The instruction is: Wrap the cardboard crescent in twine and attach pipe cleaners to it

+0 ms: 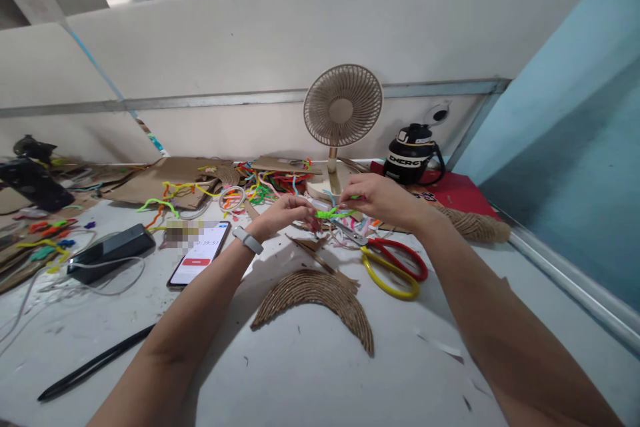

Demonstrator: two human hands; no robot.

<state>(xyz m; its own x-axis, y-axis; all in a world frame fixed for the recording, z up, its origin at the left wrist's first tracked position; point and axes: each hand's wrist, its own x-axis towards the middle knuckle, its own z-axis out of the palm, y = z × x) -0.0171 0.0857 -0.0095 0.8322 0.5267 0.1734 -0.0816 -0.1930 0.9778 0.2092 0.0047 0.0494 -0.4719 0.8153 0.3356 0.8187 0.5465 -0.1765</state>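
A bright green pipe cleaner [329, 214], twisted in its middle, is stretched between my two hands above the table. My left hand [286, 215], with a grey band on the wrist, pinches its left end. On the other end, the fingers of my right hand [375, 198] are closed. Just below my right hand lie scissors [393, 268] with one red and one yellow handle. Closer to me, a crescent-shaped piece covered in brown twine [311, 288] rests flat on the table. Small cardboard scraps [320, 257] touch its upper edge.
Behind my hands stand a small fan [343, 107] and a black bottle [411, 157]. Colourful pipe cleaners [265, 187] are heaped at the back. A lit phone [200, 255], a black power bank [111, 252] with a cable and black tweezers [95, 363] lie left. A twine roll [473, 225] is right.
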